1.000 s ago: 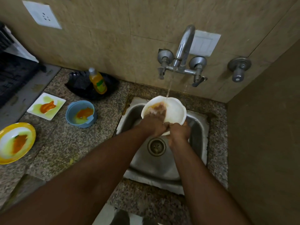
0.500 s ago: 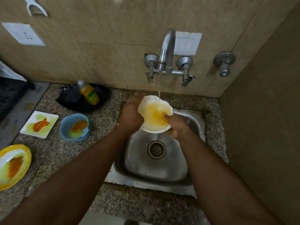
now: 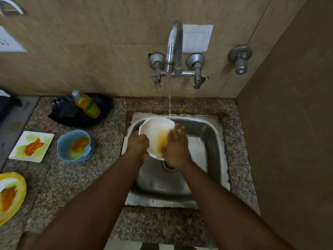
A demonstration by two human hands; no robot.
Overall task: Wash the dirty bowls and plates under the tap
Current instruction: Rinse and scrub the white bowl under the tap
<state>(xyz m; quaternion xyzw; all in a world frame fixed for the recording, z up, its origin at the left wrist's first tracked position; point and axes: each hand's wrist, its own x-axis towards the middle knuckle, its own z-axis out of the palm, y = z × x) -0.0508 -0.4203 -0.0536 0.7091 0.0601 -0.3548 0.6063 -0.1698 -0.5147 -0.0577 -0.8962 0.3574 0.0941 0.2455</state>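
White scalloped bowl [image 3: 156, 129] under tap [image 3: 173, 49] stream, over steel sink [image 3: 214, 134].
Left hand [image 3: 137, 146] gripping rim; right hand [image 3: 175, 147] flat-fingered, rubbing orange smear inside. Blue bowl [image 3: 75, 146] holding orange-green residue.

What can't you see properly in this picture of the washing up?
- Drain: partly hidden by the right hand.
- White bowl: near rim covered by both hands; left hand grips it.
- Yellow plate: cut off by the left edge.
- Bottle label: too small to read.

granite counter [image 3: 86, 179], blue bowl [image 3: 75, 146], square plate [image 3: 31, 146], yellow plate [image 3: 10, 195]
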